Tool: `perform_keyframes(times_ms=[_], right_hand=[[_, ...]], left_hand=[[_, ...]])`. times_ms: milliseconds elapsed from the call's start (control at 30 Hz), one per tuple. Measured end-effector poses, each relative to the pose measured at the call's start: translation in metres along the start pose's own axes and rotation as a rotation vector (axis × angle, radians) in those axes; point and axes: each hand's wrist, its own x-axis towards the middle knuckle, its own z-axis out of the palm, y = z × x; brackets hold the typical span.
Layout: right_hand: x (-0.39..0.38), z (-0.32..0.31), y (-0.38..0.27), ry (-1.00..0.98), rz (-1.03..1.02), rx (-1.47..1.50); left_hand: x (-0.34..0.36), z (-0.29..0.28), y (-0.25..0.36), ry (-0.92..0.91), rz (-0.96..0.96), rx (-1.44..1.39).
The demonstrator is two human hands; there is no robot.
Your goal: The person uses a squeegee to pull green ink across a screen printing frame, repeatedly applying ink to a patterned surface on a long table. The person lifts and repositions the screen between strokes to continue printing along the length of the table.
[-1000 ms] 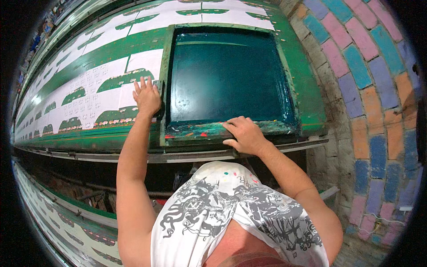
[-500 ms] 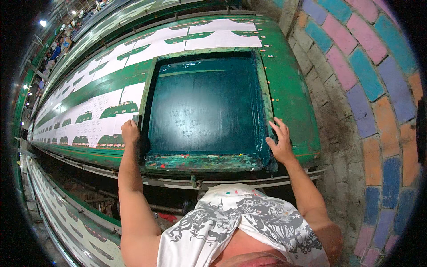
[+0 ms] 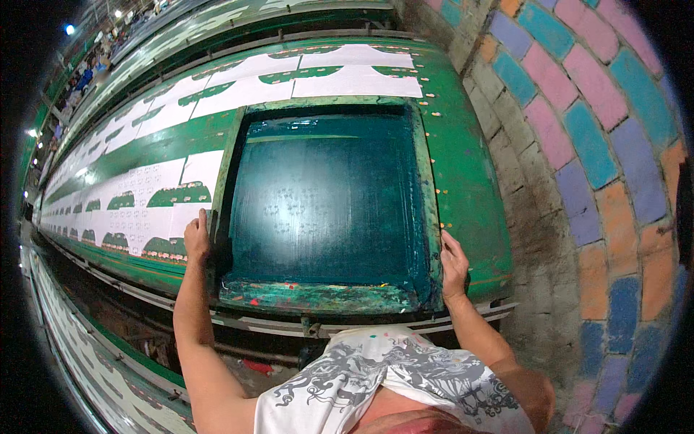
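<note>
A screen-printing frame with a dark teal mesh lies on the green printing table in front of me. Its wooden rim is smeared with green paint and a few coloured specks. My left hand is closed at the frame's left side, by a dark piece along that edge. On the opposite side my right hand grips the right edge, fingers bent and the thumb side against the rim. White cut fabric pieces lie flat beyond the frame and to its left, some with small printed motifs.
A metal rail runs along the table's near edge. Another long table with pale pieces stands at lower left, and more tables stretch behind. A wall of painted bricks rises at right, beyond a grey block ledge.
The whole view has shifted, so table and frame sit lower in the picture. My right hand, earlier spread over the frame's right edge, has closed on it. The left hand stays at its side.
</note>
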Motion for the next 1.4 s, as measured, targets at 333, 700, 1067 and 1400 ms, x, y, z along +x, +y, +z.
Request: perform_keyframes(times_ms=[333,700,1067,1400], right_hand=[[0.004,0.026,-0.083,-0.099,0.031,0.265],[0.067,-0.099,-0.109,-0.177,-0.116,0.179],[0.123,-0.317,-0.107,-0.313,-0.198,0.227],[0.161,-0.392,-0.112,-0.406,-0.15,0.299]], left_hand=[[0.018,0.022,-0.047,0.067,0.148,-0.013],[-0.022,0.012,0.079,0.01,-0.175,-0.28],[-0.181,0.025,0.265,0.08,-0.334,-0.351],[-0.262,0.042,0.313,0.211,-0.345,-0.382]])
